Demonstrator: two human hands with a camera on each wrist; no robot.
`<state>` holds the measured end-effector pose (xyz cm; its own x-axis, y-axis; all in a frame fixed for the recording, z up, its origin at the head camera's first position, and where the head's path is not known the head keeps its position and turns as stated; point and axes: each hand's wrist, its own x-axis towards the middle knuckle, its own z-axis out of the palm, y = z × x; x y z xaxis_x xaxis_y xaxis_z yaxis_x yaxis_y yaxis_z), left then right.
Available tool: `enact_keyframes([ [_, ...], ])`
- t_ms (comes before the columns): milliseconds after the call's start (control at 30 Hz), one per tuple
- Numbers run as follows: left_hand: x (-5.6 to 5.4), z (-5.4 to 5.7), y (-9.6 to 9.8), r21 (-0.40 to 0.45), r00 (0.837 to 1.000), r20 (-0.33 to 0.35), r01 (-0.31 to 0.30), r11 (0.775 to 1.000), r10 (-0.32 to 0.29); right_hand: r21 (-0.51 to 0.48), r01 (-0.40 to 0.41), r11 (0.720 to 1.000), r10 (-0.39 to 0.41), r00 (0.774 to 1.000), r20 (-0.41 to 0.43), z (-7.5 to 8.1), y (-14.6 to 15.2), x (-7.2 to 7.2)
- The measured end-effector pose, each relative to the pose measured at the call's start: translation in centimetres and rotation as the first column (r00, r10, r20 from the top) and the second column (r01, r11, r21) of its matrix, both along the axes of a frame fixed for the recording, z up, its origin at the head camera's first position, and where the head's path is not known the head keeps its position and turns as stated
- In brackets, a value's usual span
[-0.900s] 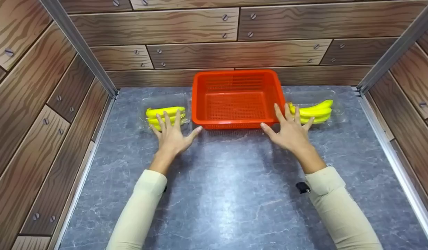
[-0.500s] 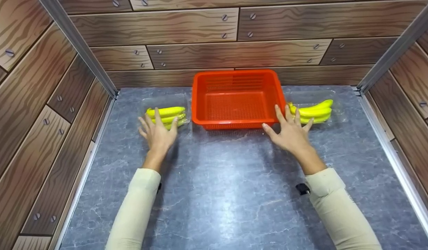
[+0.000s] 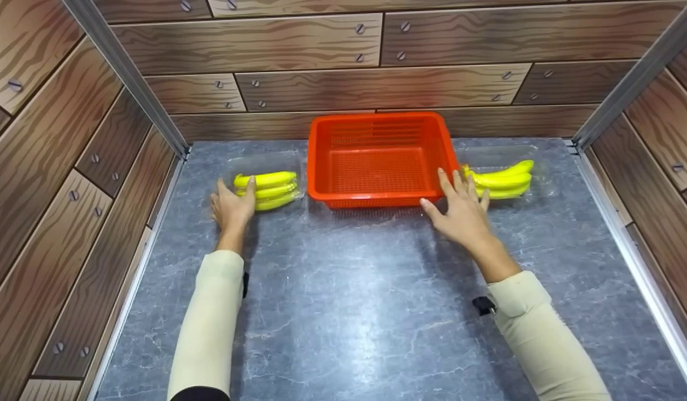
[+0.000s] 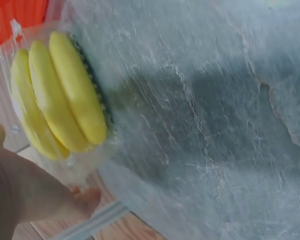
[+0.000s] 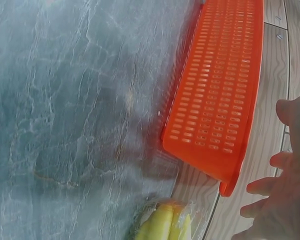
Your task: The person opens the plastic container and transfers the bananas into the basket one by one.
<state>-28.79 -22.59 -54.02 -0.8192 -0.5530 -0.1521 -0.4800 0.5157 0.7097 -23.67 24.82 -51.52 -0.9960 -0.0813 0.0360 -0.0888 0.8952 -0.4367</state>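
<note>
A wrapped pack of yellow bananas [image 3: 274, 190] in a clear tray lies left of the red plastic basket [image 3: 382, 196]. My left hand [image 3: 232, 207] is at the pack's left end, its thumb over the bananas in the head view. In the left wrist view the bananas [image 4: 60, 97] show under clear film, with the left hand [image 4: 35, 190] beside their end; I cannot tell if it touches. My right hand [image 3: 460, 217] is spread out near the basket's right front corner. A second banana pack [image 3: 502, 179] lies just beyond its fingers.
A grey marbled tabletop [image 3: 349, 289] bears everything. Wood-patterned walls [image 3: 310, 44] enclose it at the back and both sides, with metal rails [image 3: 636, 256] along the edges. The basket's perforated side [image 5: 215, 85] fills much of the right wrist view.
My left hand has moved left, from above the left banana pack to its left end, with its fingers drawn closer together. The right hand has barely shifted. Basket and banana packs have stayed put.
</note>
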Motion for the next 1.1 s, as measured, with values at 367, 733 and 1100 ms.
enact_keyframes([
  [367,-0.2,-1.0,-1.2,0.103,0.999,-0.026,-0.041,0.994,0.044,-0.203,-0.079,0.976,0.036,0.978,-0.205,-0.4,-3.5,0.1],
  [733,0.4,-1.1,-1.4,0.129,0.999,-0.042,-0.005,0.992,0.011,-0.231,-0.266,0.936,0.197,0.939,-0.284,-0.9,-9.3,0.6],
  [1100,0.8,-1.1,-1.7,0.134,0.998,-0.057,-0.032,0.99,0.04,-0.287,-0.368,0.884,0.367,0.928,-0.06,-2.6,-15.3,0.1],
])
